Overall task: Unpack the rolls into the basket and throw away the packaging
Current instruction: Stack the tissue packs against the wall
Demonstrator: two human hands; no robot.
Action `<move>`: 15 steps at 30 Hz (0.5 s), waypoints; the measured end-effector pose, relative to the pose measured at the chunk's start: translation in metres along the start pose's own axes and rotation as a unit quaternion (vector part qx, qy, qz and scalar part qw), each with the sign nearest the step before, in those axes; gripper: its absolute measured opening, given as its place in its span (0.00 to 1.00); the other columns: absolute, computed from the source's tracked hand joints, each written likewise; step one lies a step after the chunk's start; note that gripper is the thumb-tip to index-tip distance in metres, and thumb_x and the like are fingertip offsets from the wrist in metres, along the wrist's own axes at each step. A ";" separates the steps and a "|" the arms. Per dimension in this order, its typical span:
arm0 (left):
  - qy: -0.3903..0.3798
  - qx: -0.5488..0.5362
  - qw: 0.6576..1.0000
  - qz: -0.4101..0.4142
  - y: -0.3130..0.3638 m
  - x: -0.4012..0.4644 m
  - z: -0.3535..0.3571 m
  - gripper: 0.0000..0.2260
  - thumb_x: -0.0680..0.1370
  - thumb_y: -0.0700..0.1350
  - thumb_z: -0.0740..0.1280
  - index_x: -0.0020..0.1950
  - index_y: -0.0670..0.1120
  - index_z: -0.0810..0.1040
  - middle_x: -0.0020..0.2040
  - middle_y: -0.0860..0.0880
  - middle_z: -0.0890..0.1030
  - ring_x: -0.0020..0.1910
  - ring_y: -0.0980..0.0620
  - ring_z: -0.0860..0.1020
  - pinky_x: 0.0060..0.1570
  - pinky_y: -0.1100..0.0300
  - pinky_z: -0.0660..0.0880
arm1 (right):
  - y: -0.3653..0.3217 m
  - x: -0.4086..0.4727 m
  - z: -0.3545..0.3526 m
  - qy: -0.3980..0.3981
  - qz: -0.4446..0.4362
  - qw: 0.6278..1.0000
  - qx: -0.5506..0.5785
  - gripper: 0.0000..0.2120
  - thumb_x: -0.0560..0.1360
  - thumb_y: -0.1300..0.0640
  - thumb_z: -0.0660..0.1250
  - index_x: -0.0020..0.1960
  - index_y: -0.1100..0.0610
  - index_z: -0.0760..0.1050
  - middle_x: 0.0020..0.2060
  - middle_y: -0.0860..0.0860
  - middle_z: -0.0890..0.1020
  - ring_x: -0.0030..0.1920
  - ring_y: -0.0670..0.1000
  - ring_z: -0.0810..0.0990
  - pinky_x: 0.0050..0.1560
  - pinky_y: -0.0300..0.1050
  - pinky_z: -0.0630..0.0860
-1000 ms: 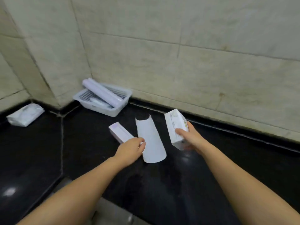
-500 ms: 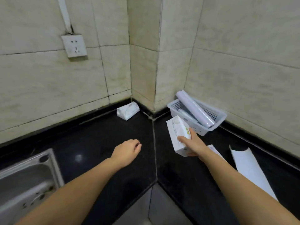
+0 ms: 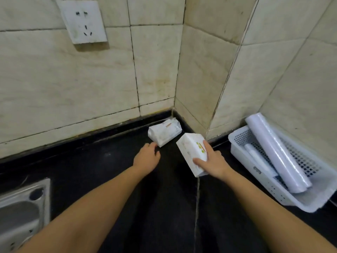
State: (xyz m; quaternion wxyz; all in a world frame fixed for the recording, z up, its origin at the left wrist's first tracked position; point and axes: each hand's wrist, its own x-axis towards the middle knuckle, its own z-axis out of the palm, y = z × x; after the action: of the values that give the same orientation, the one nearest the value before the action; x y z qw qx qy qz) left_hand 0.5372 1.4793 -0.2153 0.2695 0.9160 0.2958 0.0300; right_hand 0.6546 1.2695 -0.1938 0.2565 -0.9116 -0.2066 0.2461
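Note:
My right hand (image 3: 212, 161) grips a white tissue pack (image 3: 191, 152) with a small green and orange print, held tilted just above the black counter. A second white tissue pack (image 3: 164, 133) lies in the wall corner. Just left of that pack, almost touching its near end, my left hand (image 3: 146, 157) holds nothing, fingers loosely curled. At the right stands a white perforated basket (image 3: 273, 190) with a long white roll (image 3: 277, 154) lying slantwise across it and a thinner roll (image 3: 259, 159) beneath.
The black counter (image 3: 160, 207) meets beige tiled walls in a corner. A steel sink (image 3: 20, 214) sits at the lower left. A wall socket (image 3: 83, 21) is high on the left wall.
The view swung left toward the corner. My right hand carried the tissue pack close to the corner pack, and my left hand reached forward to it. The loose packaging sheet and box left the view.

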 end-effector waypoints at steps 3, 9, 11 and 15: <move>0.037 0.009 0.999 -0.028 0.007 0.047 0.010 0.22 0.79 0.48 0.61 0.71 0.45 0.62 0.68 0.41 0.66 0.65 0.41 0.67 0.58 0.46 0.71 | -0.004 0.031 0.005 -0.003 -0.054 0.993 -0.105 0.42 0.71 0.38 0.63 0.76 0.42 0.41 0.66 0.61 0.64 0.65 0.63 0.64 0.62 0.55 0.66; -0.021 0.048 0.996 -0.066 0.005 0.120 0.033 0.25 0.78 0.50 0.62 0.72 0.47 0.60 0.76 0.44 0.54 0.74 0.40 0.55 0.66 0.42 0.63 | 0.002 0.060 0.021 -0.006 -0.162 0.965 -0.207 0.41 0.72 0.39 0.62 0.76 0.42 0.41 0.66 0.57 0.61 0.65 0.59 0.61 0.59 0.54 0.72; -0.026 0.063 0.995 -0.066 -0.002 0.133 0.038 0.19 0.79 0.47 0.60 0.70 0.44 0.64 0.74 0.43 0.59 0.71 0.40 0.59 0.62 0.44 0.67 | 0.006 0.066 0.024 -0.016 -0.192 0.954 -0.230 0.41 0.72 0.39 0.62 0.76 0.43 0.41 0.68 0.57 0.60 0.66 0.58 0.60 0.60 0.53 0.72; 0.070 0.037 0.996 -0.034 -0.022 0.142 0.027 0.13 0.81 0.43 0.57 0.63 0.40 0.71 0.67 0.41 0.68 0.64 0.40 0.66 0.57 0.47 0.70 | 0.002 0.081 0.032 -0.055 -0.268 0.924 -0.268 0.38 0.73 0.44 0.62 0.76 0.43 0.43 0.74 0.56 0.53 0.74 0.58 0.51 0.70 0.56 0.64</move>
State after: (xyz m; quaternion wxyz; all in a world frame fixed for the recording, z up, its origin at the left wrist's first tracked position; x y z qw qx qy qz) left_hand 0.6486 1.5606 -0.2639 0.2144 0.9105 0.3458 0.0741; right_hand 0.7015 1.3202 -0.2467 0.0477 -0.8417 -0.5154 0.1535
